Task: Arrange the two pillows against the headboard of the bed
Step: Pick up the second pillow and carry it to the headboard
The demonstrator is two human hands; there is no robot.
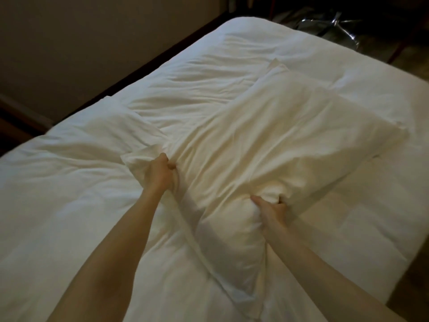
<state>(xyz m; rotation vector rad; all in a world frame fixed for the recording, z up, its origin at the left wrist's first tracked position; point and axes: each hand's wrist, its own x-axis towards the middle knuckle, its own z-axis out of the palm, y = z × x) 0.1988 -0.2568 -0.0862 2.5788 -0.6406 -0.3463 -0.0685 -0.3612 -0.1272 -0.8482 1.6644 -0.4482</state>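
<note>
A large white pillow (274,140) lies slantwise across the middle of the bed (69,205), on top of the white duvet. My left hand (160,174) is closed on a bunch of the pillow's near-left edge. My right hand (270,209) grips a fold of the same pillow at its near side. A second white pillow (111,129) appears to lie to the left, partly under the first; its outline is hard to separate from the duvet. No headboard shows in the view.
A dark bed frame edge (144,68) runs along the far side against a beige wall (81,38). A shiny dark plastic bag (336,29) sits on the floor beyond the far right corner. Floor (415,287) shows at the right.
</note>
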